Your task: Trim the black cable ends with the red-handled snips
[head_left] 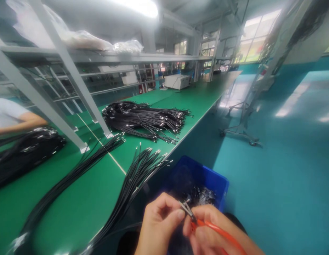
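My right hand (209,225) grips orange-handled pliers or cutters (222,232), whose metal jaws (188,209) reach toward my left fingertips. Thumb and index finger of my left hand (164,216) pinch together at those jaws. A thin black cable (127,226) runs toward the left hand, and its end seems to lie between the fingers and the jaws; the detail is blurred. Below both hands sits a blue bin (214,177) with dark and clear scraps inside. Just left of my hands, a bundle of black cables (132,177) with pale tips lies along the bench edge.
On the green bench (81,191) rest another cable bundle (81,164) and a large cable pile (145,118). White shelf posts (71,78) rise from the bench. Another person's arm (28,122) is at the far left beside a dark cable heap (28,152). A wheeled rack (242,124) stands right.
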Demonstrator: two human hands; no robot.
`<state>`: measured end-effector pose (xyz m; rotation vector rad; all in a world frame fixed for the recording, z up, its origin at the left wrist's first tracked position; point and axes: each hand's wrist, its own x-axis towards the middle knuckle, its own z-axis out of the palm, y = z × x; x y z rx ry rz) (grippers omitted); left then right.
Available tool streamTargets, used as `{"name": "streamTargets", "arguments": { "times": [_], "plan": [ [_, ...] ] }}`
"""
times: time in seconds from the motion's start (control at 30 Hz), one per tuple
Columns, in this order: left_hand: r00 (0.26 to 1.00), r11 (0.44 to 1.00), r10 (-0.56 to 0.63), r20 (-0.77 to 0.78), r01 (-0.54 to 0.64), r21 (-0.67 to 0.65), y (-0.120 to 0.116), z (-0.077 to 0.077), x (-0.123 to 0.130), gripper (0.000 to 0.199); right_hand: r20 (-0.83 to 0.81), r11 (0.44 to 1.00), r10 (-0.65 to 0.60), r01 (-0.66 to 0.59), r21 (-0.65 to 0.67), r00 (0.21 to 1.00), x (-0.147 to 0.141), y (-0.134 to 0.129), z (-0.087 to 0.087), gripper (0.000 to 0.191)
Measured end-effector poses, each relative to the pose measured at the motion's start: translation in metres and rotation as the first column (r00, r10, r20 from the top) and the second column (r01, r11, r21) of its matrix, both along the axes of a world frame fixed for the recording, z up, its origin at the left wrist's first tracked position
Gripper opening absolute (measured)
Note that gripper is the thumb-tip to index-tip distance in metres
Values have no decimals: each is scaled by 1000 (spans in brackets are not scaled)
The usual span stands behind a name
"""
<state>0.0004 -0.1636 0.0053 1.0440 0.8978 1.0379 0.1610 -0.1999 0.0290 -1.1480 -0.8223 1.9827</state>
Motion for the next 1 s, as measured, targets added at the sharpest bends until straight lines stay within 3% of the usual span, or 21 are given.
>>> {"name": "streamTargets", "arguments": {
  "times": [0.13, 0.27, 0.37, 0.47, 0.53, 0.6, 0.67, 0.73, 0.8, 0.87, 0.93, 1.0],
  "plan": [
    [999, 999, 14, -50, -12, 41, -2, -2, 0, 12, 44, 989, -131, 128, 75, 990, -2, -6, 9, 30],
    [996, 997, 23, -81, -17, 75, -1, -1, -2, 11, 121, 998, -38, 30, 61, 992, -2, -7, 2, 23],
    [994, 997, 18, -112, -9, 82, 3, -2, -5, 11, 256, 989, -61, 23, 149, 965, 0, -7, -10, 14],
    [949, 991, 14, -314, 28, 129, 2, -9, 1, 6, 280, 971, -62, -7, 237, 958, 4, -8, -19, 19],
    [854, 984, -21, -520, 110, 141, -5, -18, 11, 8, 252, 960, -120, 48, 275, 960, 6, -7, -20, 23],
    [746, 960, -141, -651, 264, 95, -14, -28, 21, 11, 241, 935, -276, 202, 293, 930, 7, -4, -20, 26],
    [601, 902, -183, -778, 417, 110, -18, -34, 25, 14, 254, 895, -414, 342, 286, 874, 7, -1, -21, 27],
    [409, 887, 11, -913, 418, 198, -14, -34, 19, 13, 271, 888, -441, 372, 270, 856, 5, 2, -24, 28],
    [201, 907, 273, -941, 274, 321, -1, -27, 2, 10, 269, 894, -432, 368, 257, 861, 2, 2, -26, 28],
    [41, 904, 393, -919, 163, 394, 17, -20, -20, 16, 261, 885, -453, 396, 243, 853, -1, 1, -25, 29],
    [-64, 891, 441, -895, 153, 427, 33, -17, -41, 16, 249, 869, -486, 434, 236, 838, -4, -1, -23, 29],
    [-105, 881, 455, -884, 194, 431, 44, -17, -56, 17, 232, 871, -482, 432, 235, 845, -7, -2, -19, 31]
  ]
}}
